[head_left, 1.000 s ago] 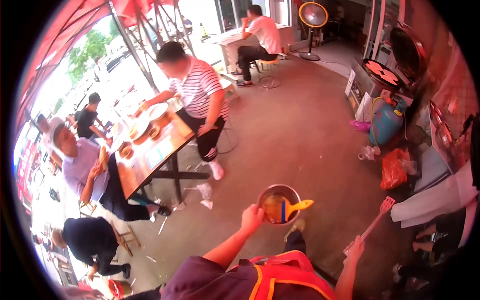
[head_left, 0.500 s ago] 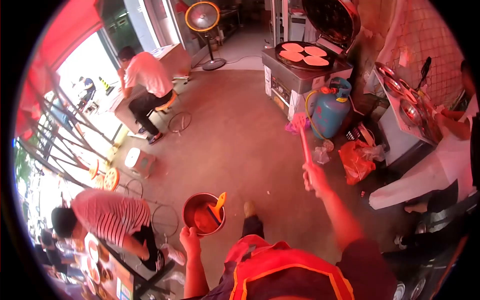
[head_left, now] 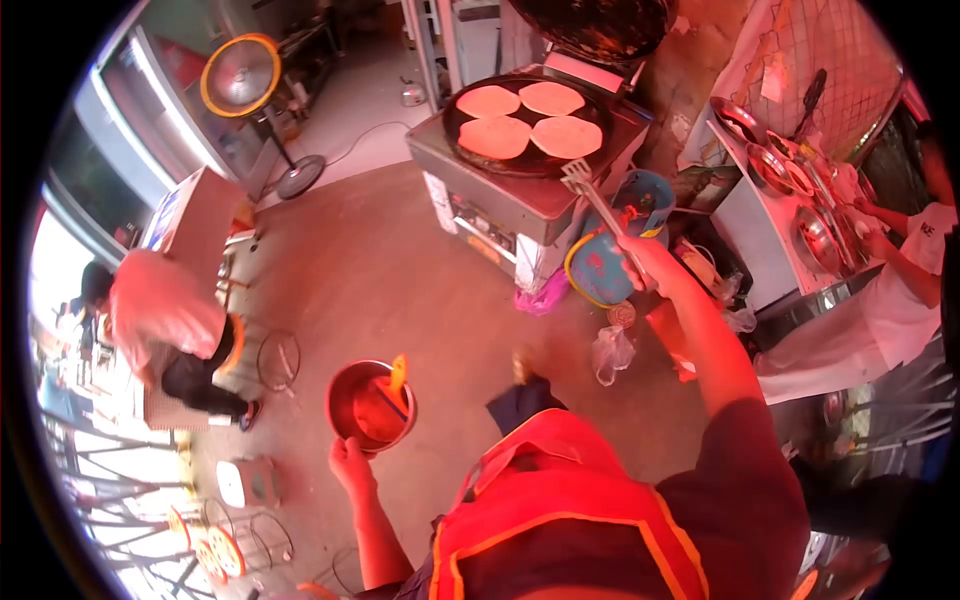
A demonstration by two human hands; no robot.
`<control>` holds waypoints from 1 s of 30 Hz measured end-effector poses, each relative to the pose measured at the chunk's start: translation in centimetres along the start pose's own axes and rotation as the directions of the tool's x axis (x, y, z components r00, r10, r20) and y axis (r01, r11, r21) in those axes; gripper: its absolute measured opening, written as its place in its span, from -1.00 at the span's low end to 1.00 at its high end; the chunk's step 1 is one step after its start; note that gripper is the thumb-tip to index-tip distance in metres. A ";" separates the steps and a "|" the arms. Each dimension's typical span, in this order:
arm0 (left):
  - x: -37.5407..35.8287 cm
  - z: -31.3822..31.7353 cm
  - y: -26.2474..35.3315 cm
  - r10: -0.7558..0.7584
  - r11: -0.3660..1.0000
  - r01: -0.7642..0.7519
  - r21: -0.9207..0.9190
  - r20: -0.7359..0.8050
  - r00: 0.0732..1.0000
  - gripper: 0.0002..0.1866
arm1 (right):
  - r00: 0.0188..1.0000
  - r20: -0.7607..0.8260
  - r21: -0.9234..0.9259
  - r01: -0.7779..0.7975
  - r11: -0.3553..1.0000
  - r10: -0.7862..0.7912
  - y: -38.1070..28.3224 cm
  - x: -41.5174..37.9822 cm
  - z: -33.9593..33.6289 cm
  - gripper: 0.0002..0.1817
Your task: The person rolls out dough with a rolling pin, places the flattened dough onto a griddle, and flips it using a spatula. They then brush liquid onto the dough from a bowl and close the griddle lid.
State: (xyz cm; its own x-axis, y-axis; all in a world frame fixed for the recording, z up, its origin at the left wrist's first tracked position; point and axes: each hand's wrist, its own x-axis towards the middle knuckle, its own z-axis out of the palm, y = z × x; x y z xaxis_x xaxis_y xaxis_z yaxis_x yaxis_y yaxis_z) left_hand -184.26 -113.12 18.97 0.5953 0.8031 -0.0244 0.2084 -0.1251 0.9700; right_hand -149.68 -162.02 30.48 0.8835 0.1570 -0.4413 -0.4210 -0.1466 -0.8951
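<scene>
My left hand [head_left: 352, 468] is closed on the near rim of a deep metal bowl [head_left: 338, 402]. Reddish sauce [head_left: 374, 412] lies inside, and a brush [head_left: 399, 376] with a yellow-orange handle leans in it; its head is hidden. Held out in front, my right hand [head_left: 650, 264] wraps round the handle of a slotted spatula [head_left: 598, 204]. The spatula's head is near the front right edge of a round black griddle [head_left: 522, 166], apparently above the cooker's edge. On the griddle lie several flat breads [head_left: 494, 138]. Its dark lid [head_left: 590, 25] stands raised behind.
Below the cooker [head_left: 480, 185] stand a blue gas cylinder [head_left: 610, 262] and plastic bags [head_left: 612, 352]. At right, a co-worker [head_left: 850, 330] reaches over a counter with metal bowls [head_left: 768, 168]. A seated person [head_left: 165, 315], a stool [head_left: 250, 482] and a fan [head_left: 240, 75] are at left.
I have come closer to the cooker, and the view has turned rightward. The spatula now reaches the griddle's edge in view. My left hand still carries the bowl with the brush.
</scene>
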 end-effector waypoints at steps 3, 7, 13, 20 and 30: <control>8.5 7.6 2.2 -0.042 0.994 0.044 -0.105 0.026 0.999 -0.87 | 0.995 0.073 -0.011 -0.063 0.998 0.063 -2.0 11.2 -1.7 -0.60; 18.4 16.9 5.6 -0.132 0.977 0.129 -0.170 -0.010 0.991 -0.86 | 0.966 0.166 -0.115 -0.179 0.977 0.197 -6.7 24.9 -2.9 -0.58; 27.8 24.8 11.3 -0.182 0.977 0.180 -0.117 -0.010 0.983 -0.87 | 0.889 0.231 -0.109 -0.380 0.919 0.395 -12.3 33.4 -4.5 -0.56; 36.4 29.9 13.8 -0.206 0.978 0.208 -0.023 0.059 0.977 -0.87 | 0.938 0.203 0.138 -0.310 0.941 0.280 -12.2 46.2 3.0 -0.60; 48.9 33.5 11.8 -0.200 0.978 0.208 -0.010 0.227 0.953 -0.90 | 0.967 -0.111 -0.372 0.175 0.912 -0.231 -16.7 41.6 7.8 -0.71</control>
State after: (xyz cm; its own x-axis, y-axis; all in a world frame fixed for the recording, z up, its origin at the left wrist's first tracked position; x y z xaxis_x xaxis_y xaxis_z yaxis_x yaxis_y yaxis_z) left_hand -126.66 -94.80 21.08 0.7016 0.6585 -0.2723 0.3196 0.0507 0.9462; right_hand -107.53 -145.41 26.62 0.9740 0.0767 -0.2132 -0.1533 -0.4694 -0.8696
